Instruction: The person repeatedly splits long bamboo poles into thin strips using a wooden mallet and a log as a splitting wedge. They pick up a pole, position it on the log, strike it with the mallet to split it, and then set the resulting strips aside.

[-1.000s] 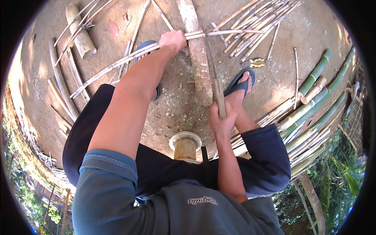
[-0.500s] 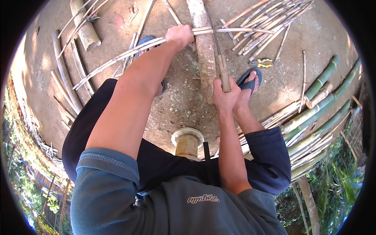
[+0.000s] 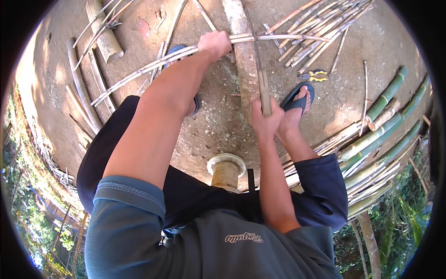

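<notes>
My left hand (image 3: 215, 44) is closed around a couple of thin bamboo canes (image 3: 144, 69), pressing them against a pale log (image 3: 245, 69) on the ground. The canes run from the lower left, under my hand and over the log, to the right. My right hand (image 3: 267, 117) grips the wooden handle (image 3: 264, 90) of a long-bladed cutting tool. Its narrow dark blade (image 3: 255, 42) points away from me and crosses the canes at the log's right edge. The blade shows nearly edge-on; whether it is a saw or a machete, I cannot tell.
A pile of cut canes (image 3: 320, 30) lies at the far right, with yellow-handled pliers (image 3: 313, 75) nearer. Green bamboo poles (image 3: 386, 95) lie to the right. At the left are a thick bamboo piece (image 3: 106, 39) and split lengths. A round-topped post (image 3: 226, 163) stands between my legs.
My right hand and the tool have drawn slightly back toward me. My left hand keeps its hold on the canes. The whole view has shifted a little.
</notes>
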### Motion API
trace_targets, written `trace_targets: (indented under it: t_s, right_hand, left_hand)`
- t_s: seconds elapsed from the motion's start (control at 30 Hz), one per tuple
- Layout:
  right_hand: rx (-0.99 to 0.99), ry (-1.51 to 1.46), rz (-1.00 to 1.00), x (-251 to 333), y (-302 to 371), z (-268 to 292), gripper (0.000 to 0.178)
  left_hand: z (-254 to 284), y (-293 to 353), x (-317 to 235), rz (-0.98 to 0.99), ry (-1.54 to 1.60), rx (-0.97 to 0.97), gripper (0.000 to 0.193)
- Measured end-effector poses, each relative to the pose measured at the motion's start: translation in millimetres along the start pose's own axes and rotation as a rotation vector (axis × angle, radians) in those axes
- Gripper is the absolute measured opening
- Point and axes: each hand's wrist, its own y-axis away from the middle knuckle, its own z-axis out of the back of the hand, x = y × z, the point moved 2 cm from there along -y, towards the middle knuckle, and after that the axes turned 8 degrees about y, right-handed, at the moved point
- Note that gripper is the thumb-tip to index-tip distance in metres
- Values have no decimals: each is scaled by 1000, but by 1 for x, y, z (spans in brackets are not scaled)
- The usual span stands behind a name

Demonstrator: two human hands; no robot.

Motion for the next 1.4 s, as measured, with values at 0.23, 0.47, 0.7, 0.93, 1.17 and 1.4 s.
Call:
trace_targets:
  t_s: [0.23,0.47,0.7,0.93,1.17,1.4]
  right_hand:
    - [-48,-28,155,-8,63,39,5]
    - [24,-69,-53,-4,5,4,8]
    - [48,-6,46,10,37,32,7]
    - [-19,84,158,6,41,26,11]
    - [29,17,-6,-6,-33,-16,16]
    - [-54,168,203,-10,79,42,5]
  left_hand:
    - [2,14,17,47,30,28,33]
    - [1,-4,11,31,20,-23,34]
    - [5,-1,25,28,12,-26,33]
    - [9,-6,20,0,6,-47,32]
    - [10,-6,4,-29,21,-37,33]
    - [13,-3,20,12,29,-28,32]
